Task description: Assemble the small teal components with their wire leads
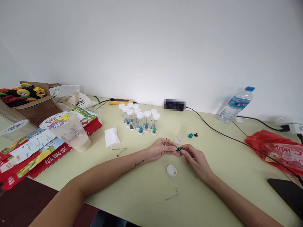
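Over the middle of the table, my left hand and my right hand meet fingertip to fingertip. Both pinch a small blue metal part, mostly covered by the fingers. A thin metal rod also lies across the left fingers. Beyond the right hand are a loose blue piece and a small black piece. A clear tube lies just behind the hands. Closer to me, a round white cap with a tiny dark bit in it and an L-shaped hex key rest on the table.
Several capped clear tubes stand behind, with small parts inside. Left are white paper, thin metal pins, a drink cup and a toy-filled carton. A water bottle, black cable and red bag are right.
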A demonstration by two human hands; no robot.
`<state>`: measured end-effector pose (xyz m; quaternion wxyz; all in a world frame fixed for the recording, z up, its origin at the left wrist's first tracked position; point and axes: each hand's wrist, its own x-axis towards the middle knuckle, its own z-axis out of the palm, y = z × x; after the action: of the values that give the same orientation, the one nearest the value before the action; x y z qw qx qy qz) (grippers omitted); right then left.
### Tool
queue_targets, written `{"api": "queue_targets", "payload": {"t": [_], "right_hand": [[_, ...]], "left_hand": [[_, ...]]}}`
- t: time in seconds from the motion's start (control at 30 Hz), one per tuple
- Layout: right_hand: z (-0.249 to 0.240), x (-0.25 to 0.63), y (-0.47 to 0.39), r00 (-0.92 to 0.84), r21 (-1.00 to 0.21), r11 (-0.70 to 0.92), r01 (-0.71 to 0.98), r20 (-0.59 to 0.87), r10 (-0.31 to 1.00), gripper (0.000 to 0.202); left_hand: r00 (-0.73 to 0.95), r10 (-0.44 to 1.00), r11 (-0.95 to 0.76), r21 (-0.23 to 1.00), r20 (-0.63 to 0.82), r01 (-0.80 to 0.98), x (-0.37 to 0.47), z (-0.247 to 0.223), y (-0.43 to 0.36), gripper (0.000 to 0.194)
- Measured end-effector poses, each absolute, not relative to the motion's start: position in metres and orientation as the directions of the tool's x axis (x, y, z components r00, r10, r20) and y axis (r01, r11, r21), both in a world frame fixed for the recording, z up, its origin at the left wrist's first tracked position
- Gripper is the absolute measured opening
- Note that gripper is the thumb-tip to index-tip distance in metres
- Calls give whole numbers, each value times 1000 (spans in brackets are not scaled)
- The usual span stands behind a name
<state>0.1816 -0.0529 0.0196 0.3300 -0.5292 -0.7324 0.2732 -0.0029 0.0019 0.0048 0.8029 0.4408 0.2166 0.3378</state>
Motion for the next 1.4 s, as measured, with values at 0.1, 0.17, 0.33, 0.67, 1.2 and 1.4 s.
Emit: {"api": "queue_targets", "payload": {"t": [0.1, 0.17, 0.33, 0.67, 1.2, 1.4], "right_hand": [[21, 181, -53, -193, -770, 290, 568, 219, 957, 27], [21, 181, -53, -174, -773, 303, 558, 248, 953, 29], [15, 183, -53, -169, -739, 325, 591, 280, 945, 26], [18, 184, -53, -180, -763, 288, 578, 226, 958, 26], [18, 182, -53, -170, -750, 322, 578, 275, 946, 28], [18, 182, -54, -191, -717, 366, 594, 316, 929, 27]], "left_hand": [[674, 737, 395, 843, -54, -364, -3, 5, 3, 34], [669, 741, 404, 835, -58, -375, -2, 6, 3, 35], [669, 741, 397, 837, -50, -377, 1, 4, 4, 33], [682, 730, 391, 847, -47, -360, -1, 6, 3, 34], [671, 740, 380, 856, -52, -352, -2, 8, 1, 34], [679, 734, 366, 862, -35, -351, -2, 9, 0, 31]]}}
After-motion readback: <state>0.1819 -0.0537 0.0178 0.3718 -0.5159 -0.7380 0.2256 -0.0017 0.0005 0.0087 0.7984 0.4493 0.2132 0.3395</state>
